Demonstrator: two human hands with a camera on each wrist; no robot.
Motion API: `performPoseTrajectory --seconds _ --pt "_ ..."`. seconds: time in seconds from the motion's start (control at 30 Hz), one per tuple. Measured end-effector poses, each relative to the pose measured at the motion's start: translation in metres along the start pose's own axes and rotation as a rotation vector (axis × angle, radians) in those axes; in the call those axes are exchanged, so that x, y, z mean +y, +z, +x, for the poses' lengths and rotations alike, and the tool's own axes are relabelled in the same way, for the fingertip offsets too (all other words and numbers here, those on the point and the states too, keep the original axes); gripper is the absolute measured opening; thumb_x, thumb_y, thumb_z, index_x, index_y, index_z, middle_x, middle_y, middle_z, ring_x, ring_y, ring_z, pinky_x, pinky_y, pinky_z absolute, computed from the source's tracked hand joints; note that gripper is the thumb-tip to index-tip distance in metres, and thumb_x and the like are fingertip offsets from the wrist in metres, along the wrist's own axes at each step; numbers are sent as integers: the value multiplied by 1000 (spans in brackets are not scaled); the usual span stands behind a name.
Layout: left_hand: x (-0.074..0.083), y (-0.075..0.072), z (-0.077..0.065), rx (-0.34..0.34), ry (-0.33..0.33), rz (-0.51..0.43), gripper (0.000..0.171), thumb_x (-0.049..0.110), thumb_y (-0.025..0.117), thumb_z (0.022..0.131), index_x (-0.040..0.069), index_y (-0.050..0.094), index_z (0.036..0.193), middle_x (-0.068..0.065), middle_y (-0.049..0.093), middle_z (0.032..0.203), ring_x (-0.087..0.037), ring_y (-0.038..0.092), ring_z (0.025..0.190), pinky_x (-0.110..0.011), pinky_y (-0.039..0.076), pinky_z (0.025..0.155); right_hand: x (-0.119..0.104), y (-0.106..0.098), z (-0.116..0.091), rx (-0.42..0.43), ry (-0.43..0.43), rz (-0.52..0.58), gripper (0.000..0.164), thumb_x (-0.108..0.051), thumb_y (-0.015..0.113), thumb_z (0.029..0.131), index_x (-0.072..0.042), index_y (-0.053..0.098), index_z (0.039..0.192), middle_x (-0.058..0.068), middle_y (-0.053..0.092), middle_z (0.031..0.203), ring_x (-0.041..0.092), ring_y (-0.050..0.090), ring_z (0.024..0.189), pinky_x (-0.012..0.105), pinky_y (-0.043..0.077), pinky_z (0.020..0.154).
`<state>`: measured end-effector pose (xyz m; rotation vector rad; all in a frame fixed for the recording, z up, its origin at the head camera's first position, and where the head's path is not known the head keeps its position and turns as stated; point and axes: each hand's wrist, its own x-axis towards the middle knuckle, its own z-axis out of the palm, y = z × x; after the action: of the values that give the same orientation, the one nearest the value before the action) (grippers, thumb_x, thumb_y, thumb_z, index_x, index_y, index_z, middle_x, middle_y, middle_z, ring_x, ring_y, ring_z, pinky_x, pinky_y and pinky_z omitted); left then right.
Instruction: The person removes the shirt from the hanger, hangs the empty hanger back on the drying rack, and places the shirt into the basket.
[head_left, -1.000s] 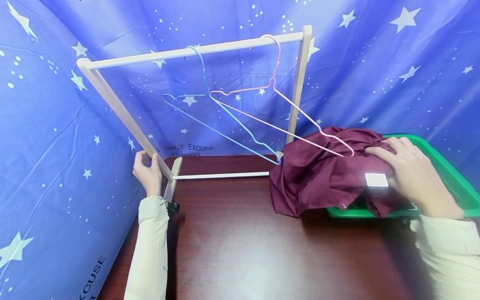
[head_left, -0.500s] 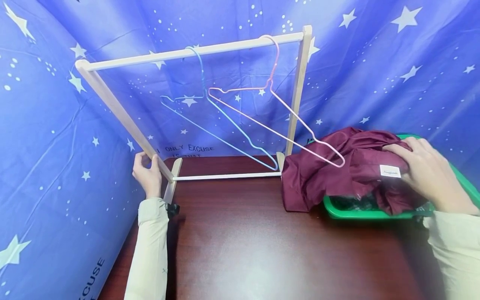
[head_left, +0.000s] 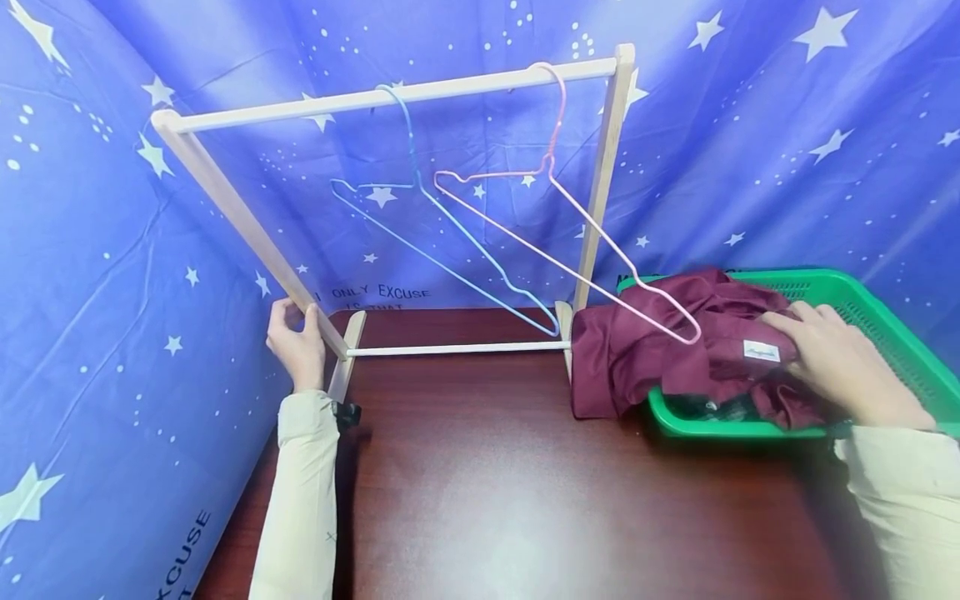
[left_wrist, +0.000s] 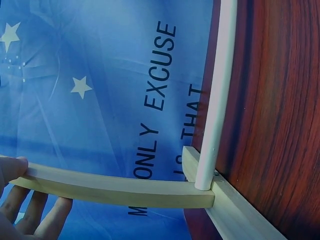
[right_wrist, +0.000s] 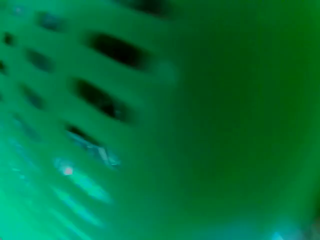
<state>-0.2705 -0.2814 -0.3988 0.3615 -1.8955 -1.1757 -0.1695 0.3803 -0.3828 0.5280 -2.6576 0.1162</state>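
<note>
My left hand [head_left: 296,346] grips the lower part of the left wooden post [head_left: 225,208] of a small clothes rack, its thumb and fingers on either side in the left wrist view. At the right, my right hand [head_left: 843,358] holds a crumpled maroon garment [head_left: 660,367] with a white label. The cloth lies low over a green basket [head_left: 690,427] and spills past its left side. Right-hand fingertips are partly hidden by the folds. The right wrist view shows just the slotted green basket wall [right_wrist: 150,110], blurred and close.
From the rack's top bar [head_left: 465,87] hang a blue wire hanger [head_left: 462,231] and a pink one [head_left: 592,222], whose lower corner overlaps the garment in the head view. A star-printed blue curtain [head_left: 465,33] stands behind. Beneath is a dark wooden table [head_left: 487,475].
My right hand has shifted right, then slightly back, and the maroon garment has sunk lower onto the basket, baring more of its rim. The hangers swayed a little. My left hand stays on the post.
</note>
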Motion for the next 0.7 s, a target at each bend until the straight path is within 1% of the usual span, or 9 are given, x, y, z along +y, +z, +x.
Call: performPoseTrajectory --seconds 0.13,0.23,0.33,0.47,0.7 --pt "0 1 0 -8 -1 4 17 10 69 90 3 67 106 -15 70 101 -27 62 97 -38 39 101 1 9 -5 -48 6 4 60 2 81 61 -3 60 118 26 57 105 47 50 91 67 45 70" --pt "0 1 0 -1 -3 0 17 9 69 90 2 67 106 -15 70 101 -27 62 97 -37 39 101 2 14 -7 -76 -2 0 63 2 81 60 -4 60 119 25 57 108 48 52 94 69 46 68" --pt "1 1 0 0 -1 -2 17 9 70 90 2 67 106 -15 70 101 -27 62 97 -37 38 101 3 18 -10 -105 -18 13 65 2 83 58 -4 60 119 23 58 105 46 53 92 67 48 63" --pt "2 2 1 -9 4 -7 18 10 70 90 2 67 106 -15 71 101 -27 62 96 -36 39 100 2 23 -14 -143 -10 34 66 2 83 58 -4 59 119 21 58 104 44 53 91 66 48 61" --pt "0 1 0 8 1 -10 17 9 70 89 2 68 105 -14 71 101 -26 63 96 -36 41 99 -3 28 -13 -181 34 35 66 0 82 62 -6 59 123 21 58 108 47 52 99 72 44 74"
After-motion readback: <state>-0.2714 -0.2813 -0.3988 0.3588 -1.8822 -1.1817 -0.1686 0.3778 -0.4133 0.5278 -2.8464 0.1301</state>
